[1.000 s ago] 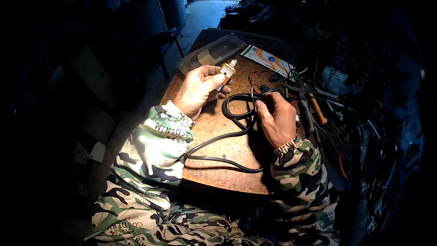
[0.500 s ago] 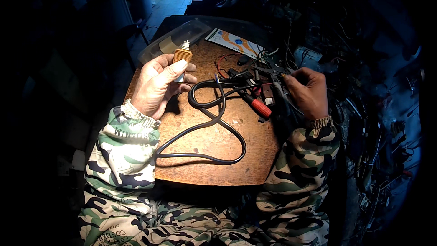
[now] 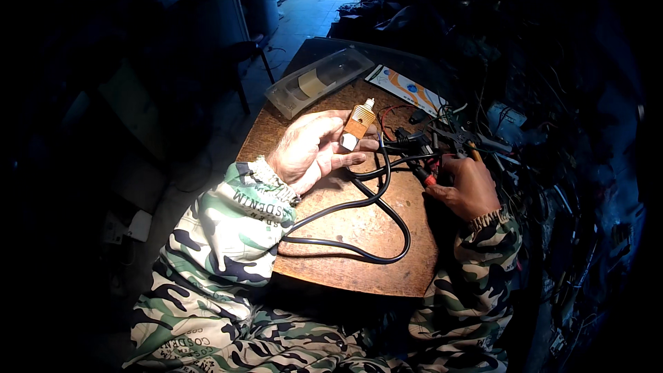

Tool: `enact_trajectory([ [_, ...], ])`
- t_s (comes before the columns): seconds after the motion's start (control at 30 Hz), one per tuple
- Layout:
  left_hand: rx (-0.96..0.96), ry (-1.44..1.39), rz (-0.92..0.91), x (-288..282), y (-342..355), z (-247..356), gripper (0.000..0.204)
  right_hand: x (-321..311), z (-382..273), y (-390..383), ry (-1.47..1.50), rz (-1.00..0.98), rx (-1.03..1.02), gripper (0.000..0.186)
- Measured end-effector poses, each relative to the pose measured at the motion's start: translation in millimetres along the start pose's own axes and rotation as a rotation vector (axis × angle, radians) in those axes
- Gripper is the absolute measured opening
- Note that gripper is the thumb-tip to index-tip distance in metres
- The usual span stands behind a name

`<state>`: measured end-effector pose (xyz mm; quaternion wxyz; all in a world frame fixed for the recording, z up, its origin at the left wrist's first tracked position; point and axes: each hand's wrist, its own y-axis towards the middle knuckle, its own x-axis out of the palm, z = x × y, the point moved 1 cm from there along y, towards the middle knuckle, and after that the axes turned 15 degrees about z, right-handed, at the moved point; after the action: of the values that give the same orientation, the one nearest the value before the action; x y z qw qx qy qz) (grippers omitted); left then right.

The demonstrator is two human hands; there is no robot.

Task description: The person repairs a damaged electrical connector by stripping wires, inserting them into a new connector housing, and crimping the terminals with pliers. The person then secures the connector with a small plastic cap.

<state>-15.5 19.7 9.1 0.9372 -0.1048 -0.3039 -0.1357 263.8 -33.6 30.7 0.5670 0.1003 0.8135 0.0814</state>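
In my left hand (image 3: 314, 148) rests a copper-coloured ribbed piece (image 3: 360, 119) with a pale stepped tip and a whitish block end; its exact kind is unclear. The fingers lie beneath and beside it. To the right, my right hand (image 3: 471, 183) is curled around a red-handled tool (image 3: 429, 180), most of whose grip the hand covers. Just beyond that hand, dark pliers (image 3: 459, 139) lie among wires and small parts. A black cable (image 3: 397, 224) loops over the wooden table (image 3: 331, 273) between my hands, its stripped end near the left fingertips.
Toward the far side of the table sit a clear plastic tray (image 3: 283, 93) and a white-and-orange printed card (image 3: 407, 90). Tangled wires and scrap (image 3: 552, 186) crowd the right side. A dark stool (image 3: 242, 52) stands at the far left, near a bright doorway.
The view has shifted, so the table appears farther right. My right hand has left the pliers and closed over the red handle. The ribbed piece now lies tilted on my more open left fingers.
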Motion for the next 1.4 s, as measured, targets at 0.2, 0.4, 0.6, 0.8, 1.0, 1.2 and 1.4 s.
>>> enact_trajectory([
  [0.2, 0.018, -0.019, 0.025, -1, -1, 1, 0.036, -7, -8, -1, 0.007, -0.014, 0.019, 0.034],
  [0.4, 0.007, -0.005, 0.058, 9, 1, -2, 0.037, -9, -2, -5, 0.026, -0.005, 0.041, 0.033],
  [0.6, 0.007, 0.027, 0.031, 4, 1, -1, 0.040, -9, -6, -3, 0.021, -0.026, 0.029, 0.034],
  [0.8, 0.004, 0.033, 0.027, 10, 1, 0, 0.043, -10, -5, -5, 0.028, -0.019, 0.047, 0.033],
  [1.0, 0.073, -0.006, 0.047, 2, -4, 5, 0.051, 3, -5, 2, 0.055, -0.021, -0.005, 0.033],
  [1.2, 0.047, -0.075, 0.006, 1, 2, 7, 0.049, -1, 2, -1, 0.033, -0.005, 0.011, 0.033],
  [1.4, 0.040, -0.104, 0.053, -6, 11, -1, 0.032, -1, 5, -4, 0.066, 0.030, -0.024, 0.032],
])
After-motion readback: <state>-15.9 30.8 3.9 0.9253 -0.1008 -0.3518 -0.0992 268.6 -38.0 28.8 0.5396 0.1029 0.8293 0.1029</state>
